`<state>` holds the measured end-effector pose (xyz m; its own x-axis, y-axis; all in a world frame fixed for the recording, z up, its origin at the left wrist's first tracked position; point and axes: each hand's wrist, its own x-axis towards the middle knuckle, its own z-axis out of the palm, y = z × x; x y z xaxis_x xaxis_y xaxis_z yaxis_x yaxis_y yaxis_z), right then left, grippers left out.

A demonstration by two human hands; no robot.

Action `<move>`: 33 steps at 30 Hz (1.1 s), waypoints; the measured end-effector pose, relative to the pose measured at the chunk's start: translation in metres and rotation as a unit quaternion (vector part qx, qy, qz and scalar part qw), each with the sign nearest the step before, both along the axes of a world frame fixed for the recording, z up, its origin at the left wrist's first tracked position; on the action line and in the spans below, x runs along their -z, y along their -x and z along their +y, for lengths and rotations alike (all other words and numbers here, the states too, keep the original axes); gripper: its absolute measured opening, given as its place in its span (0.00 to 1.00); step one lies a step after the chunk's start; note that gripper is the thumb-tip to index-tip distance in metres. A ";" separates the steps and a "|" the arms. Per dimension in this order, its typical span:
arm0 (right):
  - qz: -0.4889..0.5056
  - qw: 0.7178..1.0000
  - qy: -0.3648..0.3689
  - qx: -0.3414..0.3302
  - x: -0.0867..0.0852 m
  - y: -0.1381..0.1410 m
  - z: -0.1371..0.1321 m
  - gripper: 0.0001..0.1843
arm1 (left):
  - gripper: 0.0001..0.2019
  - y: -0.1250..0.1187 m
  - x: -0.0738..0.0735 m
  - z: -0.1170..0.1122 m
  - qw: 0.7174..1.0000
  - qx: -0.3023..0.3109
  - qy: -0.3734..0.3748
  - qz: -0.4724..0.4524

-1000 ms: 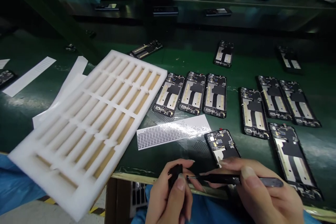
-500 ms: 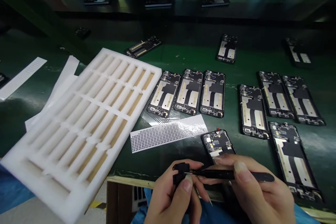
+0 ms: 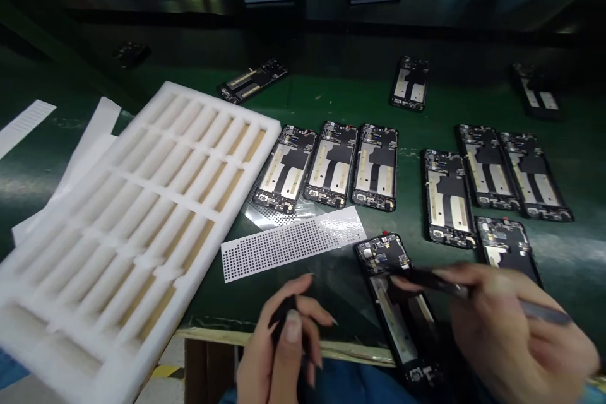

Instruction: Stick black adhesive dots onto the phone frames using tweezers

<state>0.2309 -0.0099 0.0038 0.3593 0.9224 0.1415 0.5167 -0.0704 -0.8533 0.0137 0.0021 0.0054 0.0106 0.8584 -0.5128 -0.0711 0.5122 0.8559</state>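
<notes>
left hand (image 3: 279, 353): pinching a small black part (image 3: 280, 319) between thumb and fingers, above worktop edge
right hand (image 3: 516, 334): blurred, gripping slim black tweezers (image 3: 440, 282), tips over open black phone frame (image 3: 400, 303)
phone frame: lying on dark green worktop (image 3: 331, 101), near edge
dotted white sticker sheet (image 3: 293, 243): just beyond left hand
white foam slotted tray (image 3: 127, 214): left, overhanging edge
row of three phone frames (image 3: 331, 164): farther back
</notes>
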 end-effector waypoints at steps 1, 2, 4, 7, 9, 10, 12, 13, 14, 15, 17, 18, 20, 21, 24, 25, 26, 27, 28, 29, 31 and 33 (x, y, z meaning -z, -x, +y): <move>-0.005 1.000 0.009 -0.003 0.003 -0.005 0.006 0.16 | 0.15 0.001 0.002 -0.001 0.990 0.017 -0.072 0.121; -0.003 0.999 0.019 -0.027 0.007 -0.008 0.012 0.17 | 0.17 0.003 0.005 -0.001 0.956 0.057 -0.150 0.245; 0.027 0.995 0.043 -0.086 0.014 -0.009 0.022 0.17 | 0.26 0.006 0.013 0.000 0.831 0.178 -0.296 0.437; 0.049 0.992 0.056 -0.106 0.021 -0.005 0.028 0.16 | 0.32 0.008 0.021 0.008 0.642 0.320 -0.416 0.559; 0.053 0.992 0.052 -0.107 0.023 -0.003 0.027 0.15 | 0.33 0.006 0.023 0.014 0.581 0.366 -0.426 0.589; 0.058 0.991 0.048 -0.112 0.024 -0.002 0.027 0.14 | 0.33 0.005 0.022 0.016 0.564 0.380 -0.425 0.598; 0.067 0.989 0.045 -0.126 0.023 -0.002 0.027 0.12 | 0.33 0.003 0.021 0.019 0.545 0.400 -0.416 0.608; 0.068 0.988 0.044 -0.134 0.023 -0.002 0.027 0.12 | 0.32 0.002 0.020 0.020 0.540 0.407 -0.413 0.610; 0.065 0.987 0.043 -0.141 0.022 -0.002 0.028 0.11 | 0.32 0.001 0.020 0.021 0.536 0.412 -0.409 0.613; 0.060 0.986 0.042 -0.147 0.022 -0.002 0.028 0.11 | 0.32 0.000 0.020 0.021 0.533 0.416 -0.408 0.614; 0.049 0.986 0.042 -0.154 0.021 -0.003 0.030 0.12 | 0.32 0.000 0.021 0.022 0.530 0.419 -0.409 0.613; 0.046 0.986 0.041 -0.156 0.021 -0.003 0.030 0.12 | 0.31 0.000 0.021 0.022 0.528 0.419 -0.411 0.613; 0.047 0.985 0.043 -0.159 0.019 -0.003 0.031 0.12 | 0.32 0.000 0.021 0.024 0.524 0.421 -0.417 0.611; 0.049 0.985 0.045 -0.159 0.018 -0.003 0.031 0.11 | 0.32 0.000 0.020 0.025 0.519 0.425 -0.419 0.612; 0.048 0.986 0.051 -0.154 0.016 -0.002 0.034 0.11 | 0.33 0.000 0.020 0.025 0.503 0.438 -0.420 0.615; 0.047 0.986 0.052 -0.151 0.016 -0.002 0.035 0.12 | 0.33 -0.001 0.021 0.024 0.504 0.439 -0.418 0.615; 0.048 0.986 0.053 -0.148 0.015 -0.001 0.035 0.12 | 0.33 -0.001 0.021 0.023 0.513 0.435 -0.413 0.614; 0.050 0.987 0.054 -0.143 0.015 -0.001 0.036 0.13 | 0.33 -0.002 0.022 0.021 0.537 0.422 -0.408 0.605; 0.053 0.987 0.057 -0.138 0.015 -0.001 0.036 0.13 | 0.33 -0.003 0.022 0.019 0.583 0.396 -0.400 0.586; 0.058 0.988 0.061 -0.130 0.015 0.000 0.035 0.14 | 0.32 -0.004 0.021 0.017 0.650 0.354 -0.379 0.555; 0.078 0.990 0.061 -0.099 0.012 0.002 0.031 0.17 | 0.26 -0.007 0.016 0.015 0.819 0.239 -0.279 0.442; 0.131 0.987 0.063 -0.070 0.005 0.006 0.025 0.18 | 0.17 -0.010 0.008 0.017 0.955 0.146 -0.096 0.240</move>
